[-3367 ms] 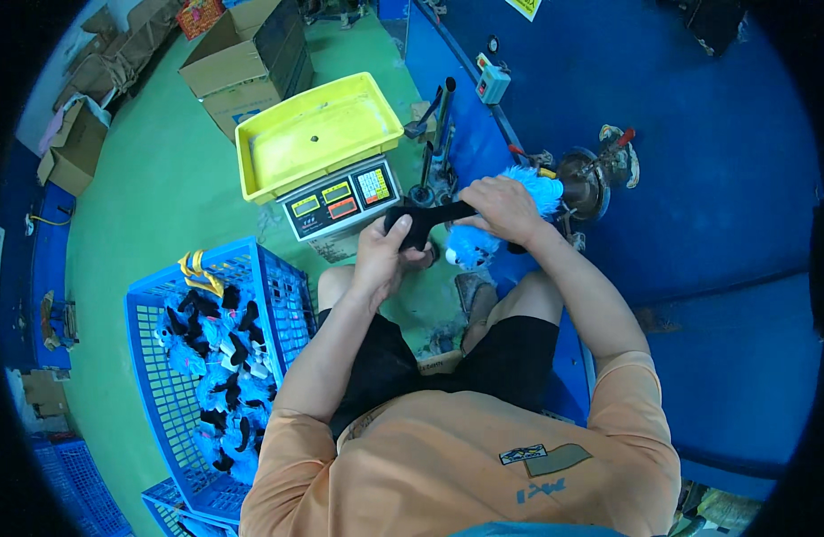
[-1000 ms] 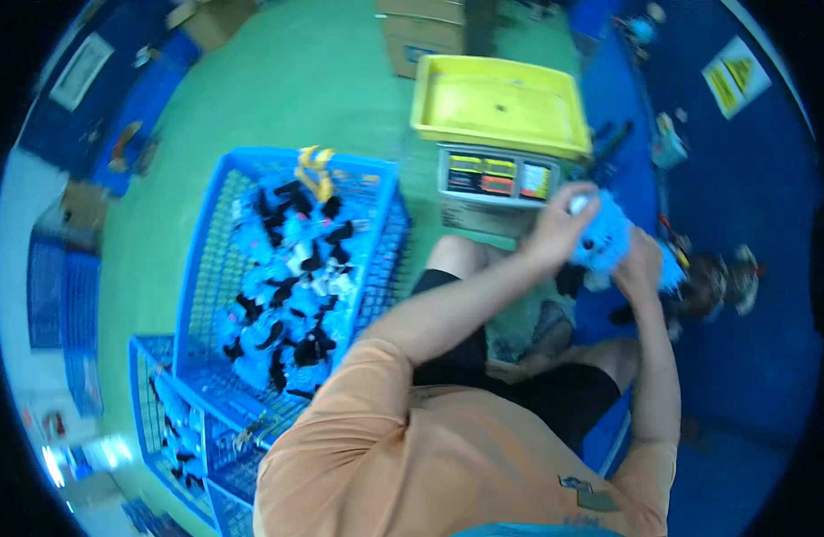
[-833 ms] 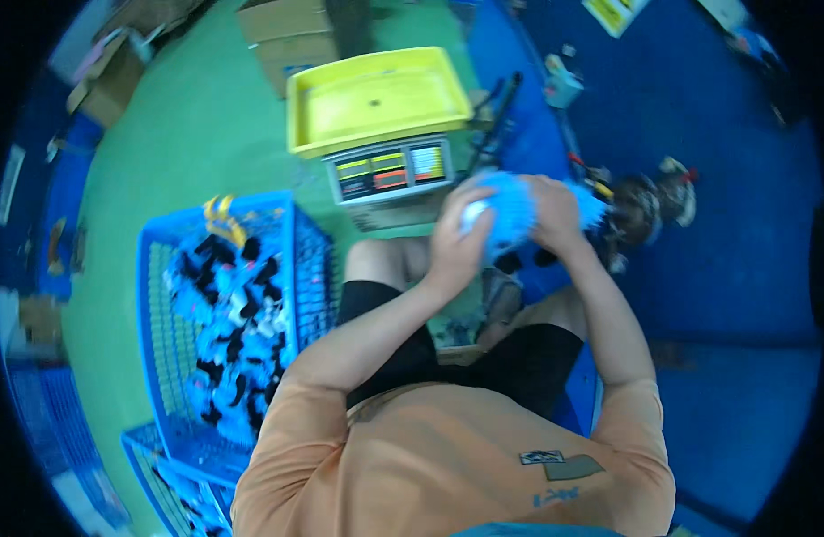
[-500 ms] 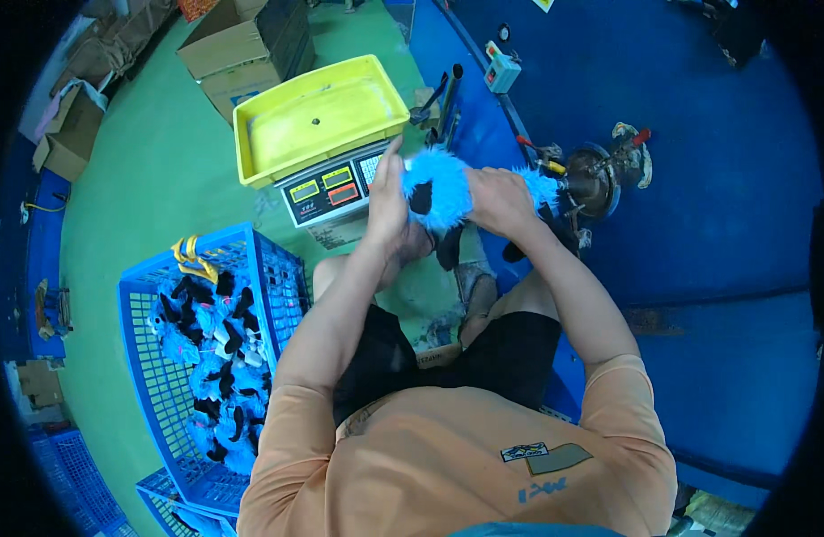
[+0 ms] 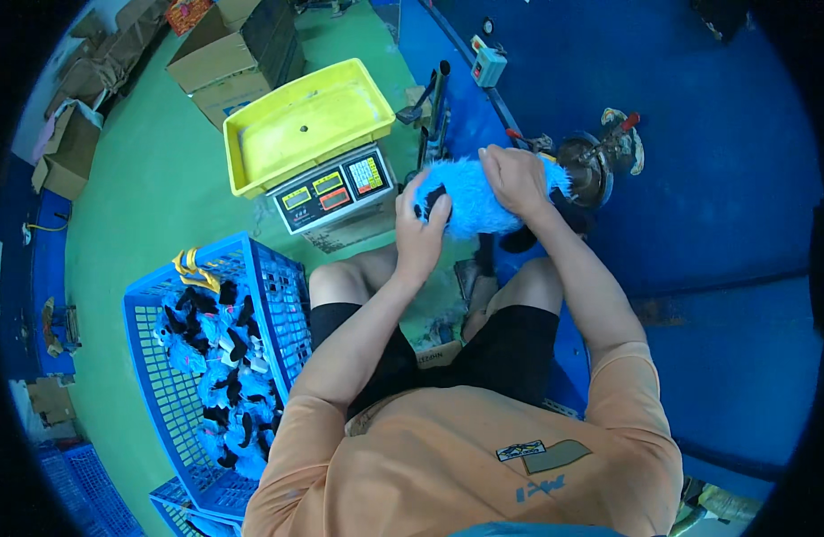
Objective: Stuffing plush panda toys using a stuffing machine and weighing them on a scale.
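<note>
A fluffy blue plush toy (image 5: 470, 199) with black patches lies lengthwise between my hands, in front of a round metal nozzle fitting (image 5: 589, 172) on the blue machine. My left hand (image 5: 419, 234) grips the toy's left end, thumb and fingers around a black patch. From above, my right hand (image 5: 517, 183) is closed over the toy's right part, close to the fitting. The toy's right end reaches up to the metal fitting; the exact join is hidden. A black flap (image 5: 519, 239) of the toy hangs below my right hand.
A scale (image 5: 336, 192) bearing a yellow tray (image 5: 309, 125) stands ahead to the left. A blue crate (image 5: 282, 300) of similar blue-and-black plush pieces (image 5: 229, 376) sits at my left. A cardboard box (image 5: 237, 67) lies beyond. A small switch box (image 5: 489, 67) is on the machine's edge.
My left hand has gone from stretched fingers beside the toy to gripping its left end, shifting right and nearer to me. The toy looks longer and fuller. My right hand still holds it.
</note>
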`<state>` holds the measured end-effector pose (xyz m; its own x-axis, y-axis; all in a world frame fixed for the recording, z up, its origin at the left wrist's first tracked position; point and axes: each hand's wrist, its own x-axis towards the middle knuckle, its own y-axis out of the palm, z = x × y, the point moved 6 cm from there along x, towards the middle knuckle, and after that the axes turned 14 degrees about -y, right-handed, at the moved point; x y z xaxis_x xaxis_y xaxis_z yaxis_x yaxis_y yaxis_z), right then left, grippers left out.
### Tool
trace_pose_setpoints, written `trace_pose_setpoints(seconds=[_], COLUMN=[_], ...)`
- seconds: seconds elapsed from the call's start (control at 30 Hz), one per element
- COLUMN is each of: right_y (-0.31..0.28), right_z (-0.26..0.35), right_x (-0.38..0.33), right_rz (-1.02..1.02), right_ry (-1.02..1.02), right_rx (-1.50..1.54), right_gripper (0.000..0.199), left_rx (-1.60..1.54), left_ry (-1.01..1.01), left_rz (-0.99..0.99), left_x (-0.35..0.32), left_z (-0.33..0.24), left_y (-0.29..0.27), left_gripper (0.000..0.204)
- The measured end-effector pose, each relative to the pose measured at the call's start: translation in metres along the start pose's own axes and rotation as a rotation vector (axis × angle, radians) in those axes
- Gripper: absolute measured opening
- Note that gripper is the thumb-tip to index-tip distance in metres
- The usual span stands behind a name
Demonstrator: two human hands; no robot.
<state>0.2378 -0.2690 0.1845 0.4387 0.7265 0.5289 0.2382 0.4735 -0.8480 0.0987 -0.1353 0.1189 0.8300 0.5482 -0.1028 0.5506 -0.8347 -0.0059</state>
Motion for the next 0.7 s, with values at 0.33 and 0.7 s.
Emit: trace_pose_setpoints(seconds=[0.33,0.7], right_y=[-0.010,0.003], right_z=[0.005,0.067], right_x=[0.004,0.020], right_rz=[-0.060,-0.068], right_ry=[-0.030,-0.108], right_rx=[0.015,0.009], right_gripper=[0.033,0.027], left_rx=[0.116,-0.323], left_ry=[0.038,-0.105], left_rz=[0.085,-0.046], left_x=[0.009,-0.032], left_z=[-0.009,0.001], left_y=[-0.009,-0.046], left_gripper=[0.056,0.059])
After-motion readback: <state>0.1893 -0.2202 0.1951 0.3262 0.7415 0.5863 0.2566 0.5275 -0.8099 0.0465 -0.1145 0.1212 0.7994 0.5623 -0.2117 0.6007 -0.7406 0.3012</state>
